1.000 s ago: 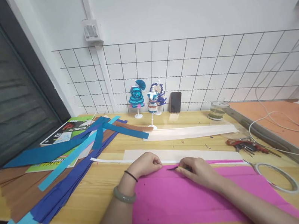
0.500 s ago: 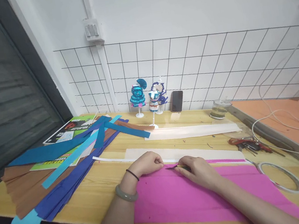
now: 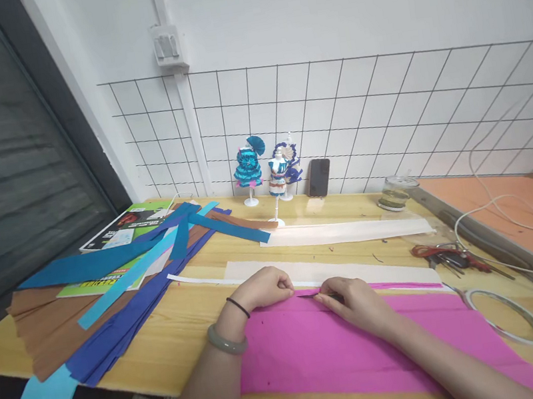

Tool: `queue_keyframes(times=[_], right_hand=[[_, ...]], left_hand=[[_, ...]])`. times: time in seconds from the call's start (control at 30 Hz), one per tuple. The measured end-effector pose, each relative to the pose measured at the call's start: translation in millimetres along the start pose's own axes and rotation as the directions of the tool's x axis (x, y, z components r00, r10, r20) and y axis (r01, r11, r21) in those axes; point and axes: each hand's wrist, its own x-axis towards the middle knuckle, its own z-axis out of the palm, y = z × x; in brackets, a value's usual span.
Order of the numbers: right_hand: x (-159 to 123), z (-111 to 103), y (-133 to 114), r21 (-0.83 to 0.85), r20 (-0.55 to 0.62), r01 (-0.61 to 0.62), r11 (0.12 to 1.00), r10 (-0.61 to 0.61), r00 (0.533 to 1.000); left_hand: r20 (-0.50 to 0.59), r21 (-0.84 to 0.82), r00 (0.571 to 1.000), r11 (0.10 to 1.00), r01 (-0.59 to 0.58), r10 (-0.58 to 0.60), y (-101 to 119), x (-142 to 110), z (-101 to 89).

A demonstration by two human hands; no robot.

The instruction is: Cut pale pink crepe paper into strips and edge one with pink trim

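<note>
A wide sheet of bright pink crepe paper (image 3: 321, 352) lies along the table's front edge. My left hand (image 3: 270, 288) is closed in a pinch at its upper edge. In my right hand (image 3: 353, 297) is a small pointed tool, apparently scissors (image 3: 307, 296), with a dark blade directed left at the paper's edge; my fingers mostly hide its handle. To the right, a narrow pink strip (image 3: 406, 286) runs along the top of the sheet. Behind both hands lie a white strip (image 3: 198, 280) and a pale cream paper band (image 3: 349, 273).
Blue and brown crepe strips (image 3: 104, 262) cover books (image 3: 115, 233) at left. Small dressed figures (image 3: 247, 167) and a phone (image 3: 318, 178) stand by the wire grid. At right are a glass jar (image 3: 396, 194), a tape roll (image 3: 508, 316), a cable and a wooden ledge (image 3: 479, 233).
The view has shifted slightly, moving everything a little to the right. Both hands keep nearly the same place on the pink paper.
</note>
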Motion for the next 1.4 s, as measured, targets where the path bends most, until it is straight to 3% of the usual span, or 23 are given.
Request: queue_keyframes(times=[0.93, 1.4], right_hand=[[0.5, 0.0, 3.3, 0.023, -0.020, -0.008, 1.000, 0.008, 1.000], [-1.3, -2.6, 2.5, 0.027, 0.044, -0.043, 0.999, 0.042, 0.998]], left_hand=[[0.008, -0.056, 0.997, 0.995, 0.083, -0.082, -6.4, -3.8, -9.1], [0.046, -0.107, 0.995, 0.990, 0.094, -0.089, -12.3, -1.6, -8.3]])
